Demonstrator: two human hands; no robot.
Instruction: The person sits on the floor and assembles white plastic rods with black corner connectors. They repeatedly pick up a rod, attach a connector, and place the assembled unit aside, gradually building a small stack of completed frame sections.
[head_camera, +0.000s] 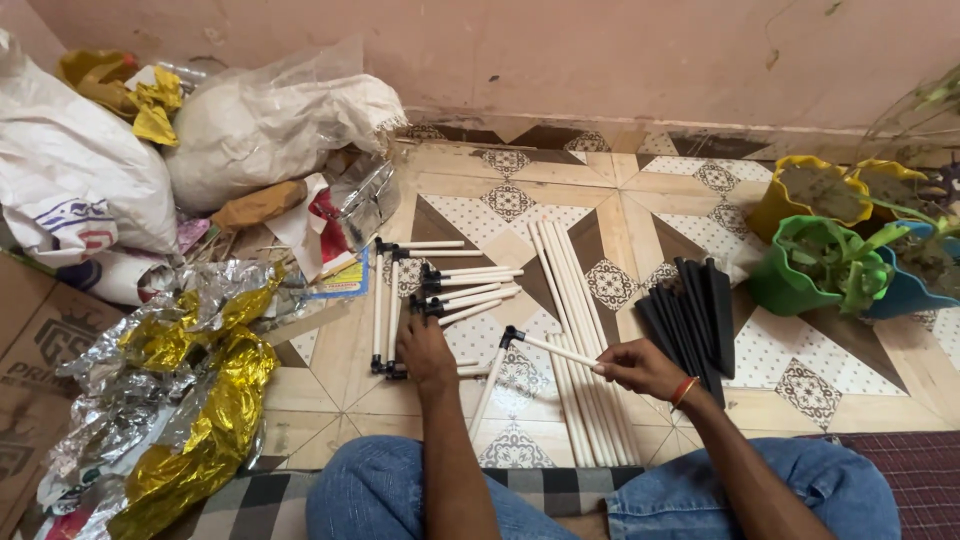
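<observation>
Your right hand (640, 368) pinches the near end of a white rod (555, 349), fingers closed on it. The rod runs away from that hand to its left and slightly up, ending in a black corner joint (512, 335). A second white rod (489, 390) drops from that joint toward you, between your two hands.

Your left hand (425, 352) lies palm down, fingers loosely together, on a group of jointed rods (384, 305); whether it grips one, can't tell. More short rods with black ends (470, 290) fan out just beyond its fingertips.

Under and beyond your right hand is a bundle of loose white rods (575, 300) on the tiled floor (820, 370). Just right of that hand, a pile of black pieces (695, 310), touching the wrist area. Further right, plant pots (820, 260), well apart.

Far left of your left hand: crumpled foil wrap (190, 390), white sacks (270, 120), a cardboard box (35, 350).
</observation>
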